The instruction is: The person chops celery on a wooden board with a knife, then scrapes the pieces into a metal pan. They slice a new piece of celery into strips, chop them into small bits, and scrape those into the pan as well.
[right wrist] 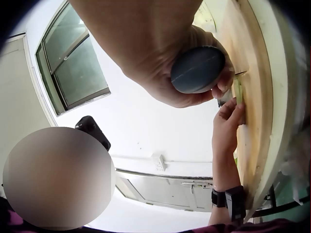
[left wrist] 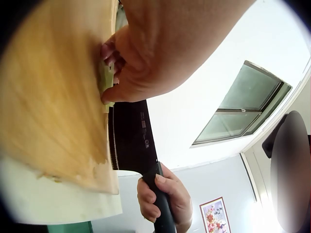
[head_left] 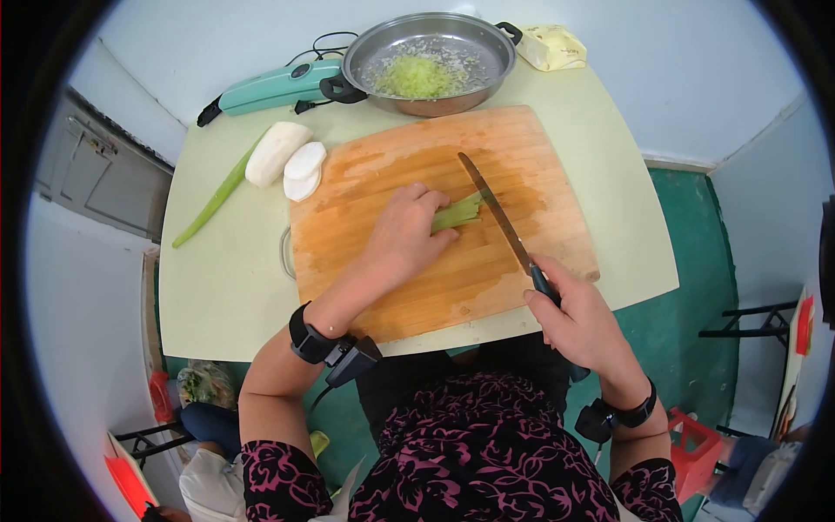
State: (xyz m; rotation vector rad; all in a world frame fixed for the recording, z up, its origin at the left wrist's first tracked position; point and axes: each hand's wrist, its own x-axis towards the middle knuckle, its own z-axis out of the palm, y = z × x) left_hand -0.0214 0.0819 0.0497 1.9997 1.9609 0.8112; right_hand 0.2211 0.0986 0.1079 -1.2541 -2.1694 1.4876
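On the wooden cutting board [head_left: 365,304], the left hand [head_left: 404,230] holds green stalk pieces [head_left: 459,214] down, fingers and thumb bent around them. The right hand [head_left: 574,315] grips the dark handle of a knife [head_left: 496,209], whose blade stands at the cut ends of the stalks, just to their right. In the left wrist view the wide dark blade [left wrist: 131,136] is beside the board's surface, below the left hand [left wrist: 146,58], with the right hand [left wrist: 167,199] round the handle. The right wrist view shows the handle's end [right wrist: 198,69] in the right hand [right wrist: 180,73], near the stalks [right wrist: 238,92].
A steel pan [head_left: 426,96] with chopped green bits stands behind the board, beside a teal appliance [head_left: 283,87] and a yellow packet [head_left: 552,47]. Left of the board lie a peeled white root [head_left: 277,154], white slices [head_left: 304,170] and a long green stalk [head_left: 217,202].
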